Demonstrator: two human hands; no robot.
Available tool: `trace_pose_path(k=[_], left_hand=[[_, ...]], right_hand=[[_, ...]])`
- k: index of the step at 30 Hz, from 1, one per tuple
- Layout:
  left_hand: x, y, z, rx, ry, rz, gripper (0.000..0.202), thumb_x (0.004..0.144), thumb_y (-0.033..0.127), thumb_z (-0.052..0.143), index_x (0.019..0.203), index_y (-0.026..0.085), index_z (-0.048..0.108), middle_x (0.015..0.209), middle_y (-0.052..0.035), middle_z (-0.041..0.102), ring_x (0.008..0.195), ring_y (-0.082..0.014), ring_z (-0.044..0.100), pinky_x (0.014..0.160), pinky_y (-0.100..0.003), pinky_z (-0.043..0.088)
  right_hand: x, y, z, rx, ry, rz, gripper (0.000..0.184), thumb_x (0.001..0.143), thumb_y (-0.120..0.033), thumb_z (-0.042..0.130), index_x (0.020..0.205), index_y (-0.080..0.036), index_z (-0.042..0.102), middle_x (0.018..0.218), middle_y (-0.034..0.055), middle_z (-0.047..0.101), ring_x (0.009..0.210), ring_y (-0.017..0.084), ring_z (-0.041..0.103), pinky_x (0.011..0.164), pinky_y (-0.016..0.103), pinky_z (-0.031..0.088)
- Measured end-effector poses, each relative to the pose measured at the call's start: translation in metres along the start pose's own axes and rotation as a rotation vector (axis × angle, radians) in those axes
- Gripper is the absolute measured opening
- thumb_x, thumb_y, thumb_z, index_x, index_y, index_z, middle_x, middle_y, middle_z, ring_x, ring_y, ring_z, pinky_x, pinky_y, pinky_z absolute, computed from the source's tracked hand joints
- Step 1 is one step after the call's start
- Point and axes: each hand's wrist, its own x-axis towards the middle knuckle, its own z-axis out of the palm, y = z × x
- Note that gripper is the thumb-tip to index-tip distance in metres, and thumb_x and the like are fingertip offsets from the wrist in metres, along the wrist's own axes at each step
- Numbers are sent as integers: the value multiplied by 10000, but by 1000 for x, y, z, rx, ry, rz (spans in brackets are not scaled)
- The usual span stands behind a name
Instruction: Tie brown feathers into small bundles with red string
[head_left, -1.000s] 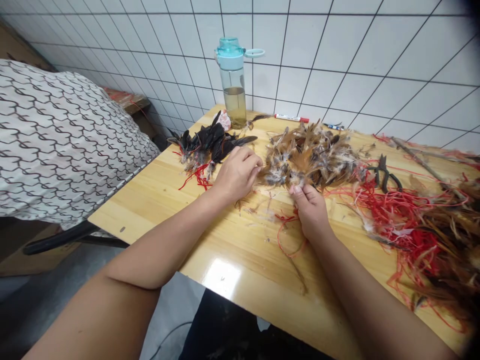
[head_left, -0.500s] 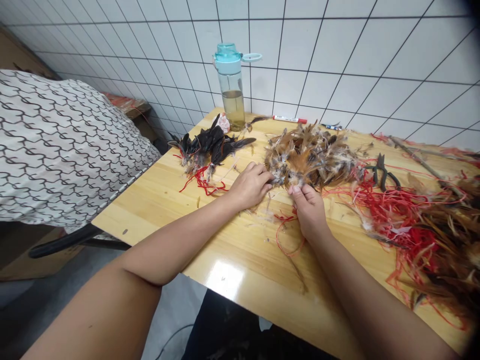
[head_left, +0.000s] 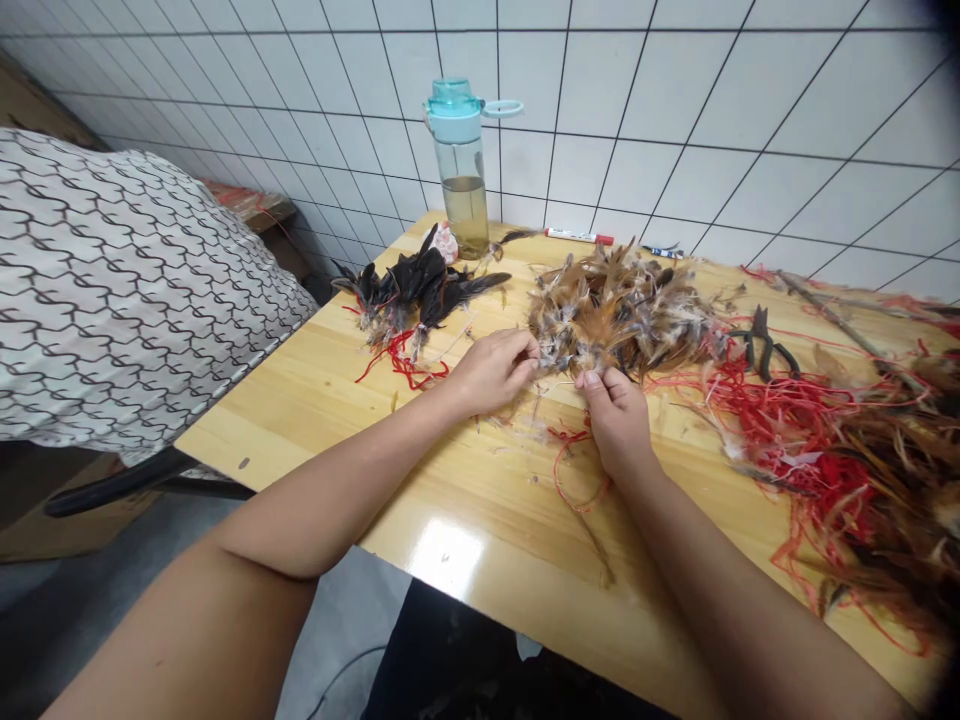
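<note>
My right hand (head_left: 621,410) is closed, thumb and forefinger pinching the pale base of a brown feather bunch (head_left: 596,335) at the near edge of a feather pile (head_left: 660,310). Left of it, my left hand (head_left: 496,368) is closed with curled fingers beside the same pile. A thin pale strand (head_left: 556,383) seems to run between the two hands; what the left fingers grip is too small to make out. Red string (head_left: 556,470) lies on the wood below my right hand. Farther left are bunched black feathers (head_left: 420,285) with red ties (head_left: 405,365).
A water bottle (head_left: 465,190) stands upright by the tiled wall, near a red-and-white marker (head_left: 577,237). Black-handled pliers (head_left: 763,345) lie right of the feathers, beside tangled red string (head_left: 795,420) and a larger brown feather heap (head_left: 915,460). Patterned cloth (head_left: 142,300) bulges beyond the table's left edge.
My left hand has drawn back slightly left, its fingers now curled in more tightly. My right hand keeps its pinch in nearly the same place.
</note>
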Motion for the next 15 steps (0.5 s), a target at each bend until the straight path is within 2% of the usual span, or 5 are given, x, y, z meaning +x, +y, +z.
trace_pose_path(k=[3, 7, 15], left_hand=[[-2, 8, -3, -3, -21, 93, 95, 872, 160, 469, 862, 157, 563, 806, -30, 617, 771, -140, 551, 736, -267, 429], [-4, 18, -3, 76, 2, 204, 144, 914, 198, 433, 894, 157, 570, 855, -62, 627, 834, -165, 559, 786, -303, 430], [-4, 21, -5, 323, 54, 288, 218, 937, 224, 401, 820, 153, 571, 799, -69, 589, 794, -182, 505, 748, -316, 395]], right_hand=[[1, -2, 0, -29, 14, 5, 229, 850, -350, 492, 697, -203, 577, 715, 22, 607, 720, 172, 543, 686, 312, 420], [1, -4, 1, -122, -9, -70, 232, 842, -301, 486, 649, -217, 586, 690, 26, 607, 698, 177, 550, 685, 319, 426], [2, -3, 2, -187, -52, -121, 252, 843, -288, 487, 635, -215, 610, 669, 31, 582, 658, 175, 526, 662, 315, 429]])
